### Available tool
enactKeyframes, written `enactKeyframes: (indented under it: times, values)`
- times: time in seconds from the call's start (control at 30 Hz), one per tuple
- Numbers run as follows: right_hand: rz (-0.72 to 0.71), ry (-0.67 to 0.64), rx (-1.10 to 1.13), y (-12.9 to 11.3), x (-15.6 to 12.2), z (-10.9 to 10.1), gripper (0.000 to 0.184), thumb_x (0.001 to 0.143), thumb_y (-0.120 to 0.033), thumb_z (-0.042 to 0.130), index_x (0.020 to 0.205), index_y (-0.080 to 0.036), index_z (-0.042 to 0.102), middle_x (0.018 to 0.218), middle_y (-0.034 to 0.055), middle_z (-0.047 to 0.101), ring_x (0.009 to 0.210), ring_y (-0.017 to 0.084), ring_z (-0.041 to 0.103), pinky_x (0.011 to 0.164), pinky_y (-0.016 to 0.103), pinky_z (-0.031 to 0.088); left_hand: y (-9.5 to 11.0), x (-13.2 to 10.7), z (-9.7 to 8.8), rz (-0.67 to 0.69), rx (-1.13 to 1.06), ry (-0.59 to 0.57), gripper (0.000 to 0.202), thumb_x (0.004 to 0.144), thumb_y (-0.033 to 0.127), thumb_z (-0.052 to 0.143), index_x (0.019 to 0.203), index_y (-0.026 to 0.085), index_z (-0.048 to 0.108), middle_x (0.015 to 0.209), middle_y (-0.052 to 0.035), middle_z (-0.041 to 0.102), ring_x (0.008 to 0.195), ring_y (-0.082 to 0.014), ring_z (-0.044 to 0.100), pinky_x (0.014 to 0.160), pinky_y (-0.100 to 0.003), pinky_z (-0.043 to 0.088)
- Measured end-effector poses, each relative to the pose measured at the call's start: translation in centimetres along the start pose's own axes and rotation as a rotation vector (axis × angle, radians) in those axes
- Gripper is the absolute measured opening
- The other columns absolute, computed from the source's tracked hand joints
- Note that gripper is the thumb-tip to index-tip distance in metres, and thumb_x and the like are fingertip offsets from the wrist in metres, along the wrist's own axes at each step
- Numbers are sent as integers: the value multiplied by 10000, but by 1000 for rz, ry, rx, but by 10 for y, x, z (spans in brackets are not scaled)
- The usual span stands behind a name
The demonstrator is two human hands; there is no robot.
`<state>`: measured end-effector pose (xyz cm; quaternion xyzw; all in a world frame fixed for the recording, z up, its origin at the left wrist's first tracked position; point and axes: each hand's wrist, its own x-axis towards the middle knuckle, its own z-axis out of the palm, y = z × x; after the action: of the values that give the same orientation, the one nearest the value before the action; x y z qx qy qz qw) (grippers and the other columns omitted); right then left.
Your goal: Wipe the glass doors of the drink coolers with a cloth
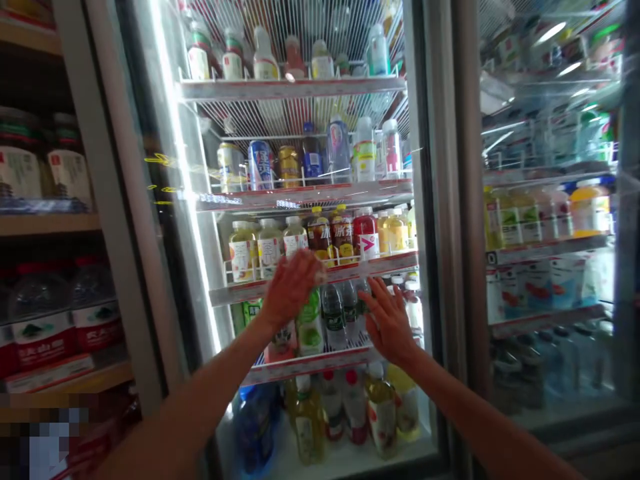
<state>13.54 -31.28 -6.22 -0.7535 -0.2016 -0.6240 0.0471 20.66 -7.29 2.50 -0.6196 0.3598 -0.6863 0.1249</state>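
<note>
I face a lit drinks fridge whose wire shelves (pixel 300 365) hold rows of bottles. My left hand (pixel 290 288) reaches into the third shelf from the top, its fingers curled over the top of a bottle with a green label (pixel 310 327); the hand is blurred by motion. My right hand (pixel 387 323) is open with fingers stretched out, just in front of the clear bottles with dark labels (pixel 334 317) on the same shelf, touching nothing I can make out.
Cans and bottles fill the shelf above (pixel 305 193); yellow and red drinks (pixel 345 237) stand right over my hands. The bottom shelf holds tall bottles (pixel 310 420). A second fridge with a shut glass door (pixel 545 220) is at right. Wooden shelves with large water jugs (pixel 45 313) are at left.
</note>
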Motion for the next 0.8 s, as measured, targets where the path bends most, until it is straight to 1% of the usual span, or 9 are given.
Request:
enactKeyframes:
  times: [0.1,0.17,0.27,0.3,0.47,0.53,0.63,0.67,0.8]
  values:
    - [-22,0,2,5,4,-5,467,847,-141,416,1310,-197,437,1448,112,374,1382,228,260,1117,496,214,1,4,0,361,-61,-127,521,875,196,402,1389,202,313,1408,-41,436,1380,-169,228,1159,-391,108]
    - [-22,13,-4,10,7,-8,454,845,-141,419,1296,-189,451,1445,115,378,1384,226,256,1116,492,218,-8,13,0,241,-57,-117,531,882,209,397,1401,202,288,1407,-56,437,1371,-180,258,1156,-419,108]
    - [6,23,-19,15,14,-12,454,855,-148,419,1306,-197,435,1444,115,378,1388,222,244,1114,498,214,-17,29,2,-216,-10,18,600,884,228,407,1438,160,186,1442,-126,366,1390,-230,201,1141,-472,138]
    - [14,23,-22,16,16,-14,454,858,-149,418,1309,-199,431,1444,115,378,1389,222,242,1115,500,208,-15,32,3,-268,-10,38,623,882,231,414,1445,152,159,1453,-136,342,1395,-238,177,1138,-473,148]
    - [-14,27,-19,12,28,-17,436,858,-132,416,1291,-176,448,1436,128,389,1387,219,247,1125,482,190,1,36,5,299,-86,-136,619,872,171,416,1439,236,175,1462,-51,348,1372,-163,249,1149,-371,149]
    - [-17,39,-9,11,32,-17,439,860,-128,414,1296,-172,441,1435,131,391,1387,218,247,1121,485,198,-8,42,3,187,-78,-143,595,876,182,412,1431,233,205,1455,-55,361,1370,-171,258,1150,-400,144]
    - [-19,72,24,9,38,-16,460,862,-127,413,1319,-176,416,1432,125,395,1390,218,239,1117,499,206,-21,51,1,-268,-46,-32,578,882,222,407,1426,151,226,1454,-126,344,1393,-228,184,1139,-475,156]
    - [-25,87,44,7,41,-15,472,861,-121,411,1330,-176,405,1432,123,395,1390,217,239,1117,501,207,-20,51,1,-312,-60,-19,572,881,223,406,1422,139,238,1454,-135,340,1397,-234,163,1136,-477,171]
    - [-109,162,189,-11,59,-8,537,860,-87,372,1385,-190,333,1437,106,390,1386,201,251,1106,470,281,15,35,9,-10,-213,-102,543,876,193,403,1406,175,287,1425,-91,402,1382,-182,218,1125,-376,250]
